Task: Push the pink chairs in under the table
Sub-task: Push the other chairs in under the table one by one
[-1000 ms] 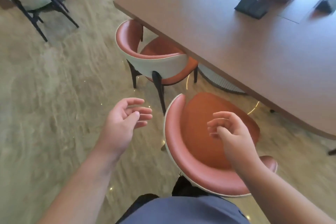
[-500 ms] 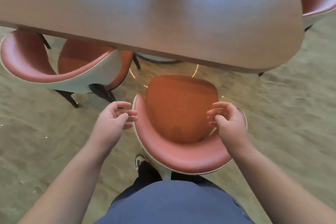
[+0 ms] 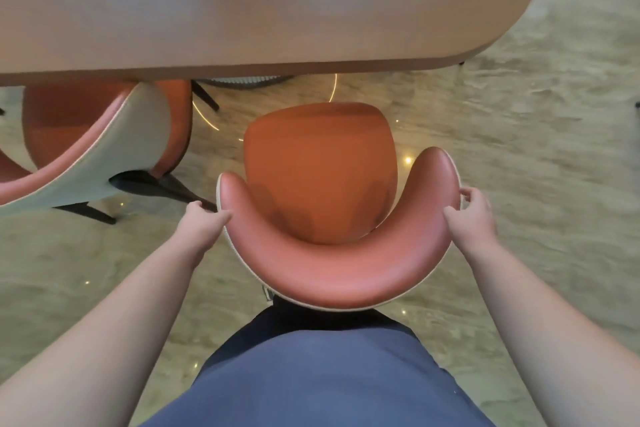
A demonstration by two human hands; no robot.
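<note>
Near chair (image 3: pixel 322 184) before table (image 3: pixel 242 3); second chair (image 3: pixel 97 135) left, seemingly part-tucked.

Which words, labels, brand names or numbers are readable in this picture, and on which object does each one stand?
None: no text can be read anywhere.
The table, the pink chair held by the left hand and right hand, the second chair and the blue garment show no writing.

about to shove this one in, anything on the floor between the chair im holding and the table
Nothing visible. The left hand and right hand grip the backrest ends of the pink chair, and only bare floor lies between its seat and the table edge. The neighbouring chair sits left, outside that path.
</note>
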